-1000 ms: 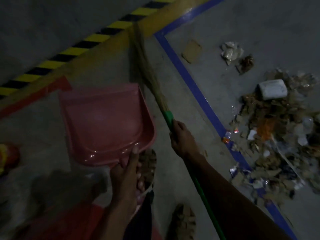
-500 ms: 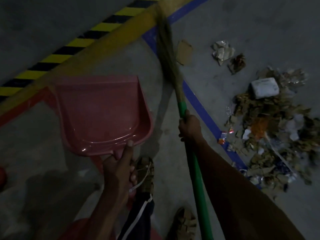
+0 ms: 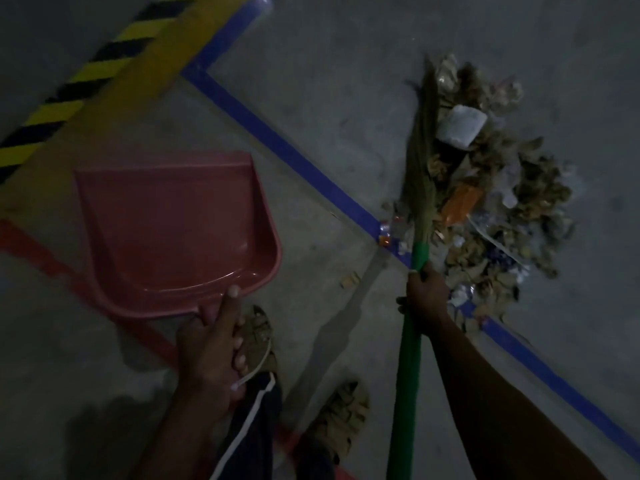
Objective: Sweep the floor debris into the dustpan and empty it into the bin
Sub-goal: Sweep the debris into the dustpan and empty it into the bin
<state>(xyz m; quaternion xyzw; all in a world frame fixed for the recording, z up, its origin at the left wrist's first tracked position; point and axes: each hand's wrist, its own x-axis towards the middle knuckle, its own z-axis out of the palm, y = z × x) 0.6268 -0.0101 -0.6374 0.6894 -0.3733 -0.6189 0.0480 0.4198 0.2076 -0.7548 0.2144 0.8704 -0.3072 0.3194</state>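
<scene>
Bare concrete floor (image 3: pixel 346 81) lies open at twelve o'clock. The debris pile (image 3: pixel 491 202) sits at two o'clock, straddling the blue line (image 3: pixel 277 147). The pink dustpan (image 3: pixel 173 230) at nine o'clock is well apart, gripped by the left hand (image 3: pixel 211 348). The right hand (image 3: pixel 426 296) grips the broom (image 3: pixel 420 188), bristles against the pile's left edge.
</scene>
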